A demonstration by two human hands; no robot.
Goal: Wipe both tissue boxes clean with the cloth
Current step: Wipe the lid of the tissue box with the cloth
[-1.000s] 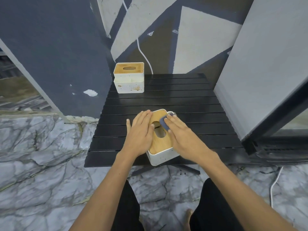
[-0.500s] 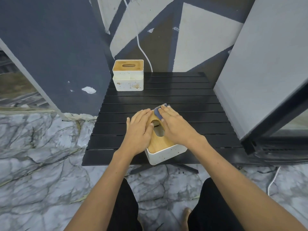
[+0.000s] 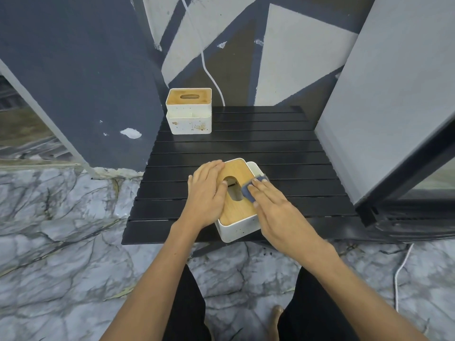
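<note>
near tissue box (image 3: 240,217), 2 hands on lid, cloth under r. hand

item: white tissue box w/ wooden lid, set askew at front edge of black slatted table (image 3: 283,153). left hand (image 3: 209,195): forearm comes in from lower left, palm down on lid's left side, fingers straight and close together, pointing away from the person, thumb tip at rim of oval slot; presses flat, no curl. right hand (image 3: 275,212): forearm from lower right, palm down over box's right side, fingers straight and slightly spread, pressing blue cloth (image 3: 248,193) flat on lid beside slot; cloth edge shows past fingertips. 2nd tissue box (image 3: 189,112), white, stained front, at table's far left corner, well apart, untouched. white cable (image 3: 209,70) on wall behind it.
</note>
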